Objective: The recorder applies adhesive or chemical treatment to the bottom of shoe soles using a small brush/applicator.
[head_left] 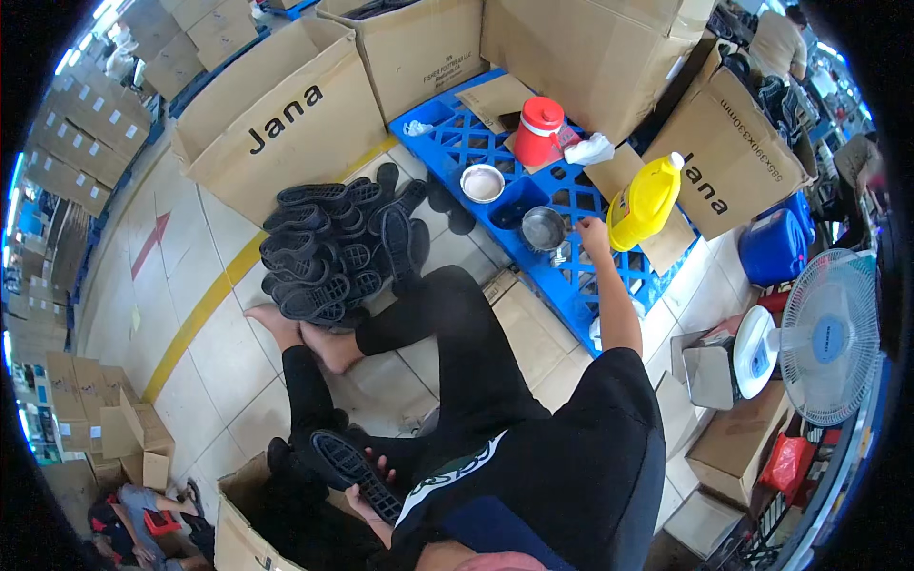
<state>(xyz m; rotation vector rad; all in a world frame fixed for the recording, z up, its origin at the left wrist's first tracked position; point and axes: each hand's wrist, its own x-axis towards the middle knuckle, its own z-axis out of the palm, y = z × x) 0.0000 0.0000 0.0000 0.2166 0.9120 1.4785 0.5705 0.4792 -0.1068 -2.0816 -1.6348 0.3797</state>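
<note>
My left hand (367,502) is closed around a black shoe sole (354,466), tread side up, beside my lap and above a carton of dark items. My right arm reaches out over a blue plastic pallet (589,322). There my right hand (594,240) is closed at the handle of a small metal pot (543,229); its fingers are partly hidden. A yellow jug (645,202) stands just right of this hand. Left of the pot is a white tub (482,184) with pale contents. A heap of black soles (319,249) lies by my bare feet.
A red drink cooler (540,131) and crumpled white material (589,149) sit on the pallet's far part. Large cartons (276,119) stand behind. To the right are a white fan (826,338) and a blue drum (773,246). Another person (138,523) sits at lower left.
</note>
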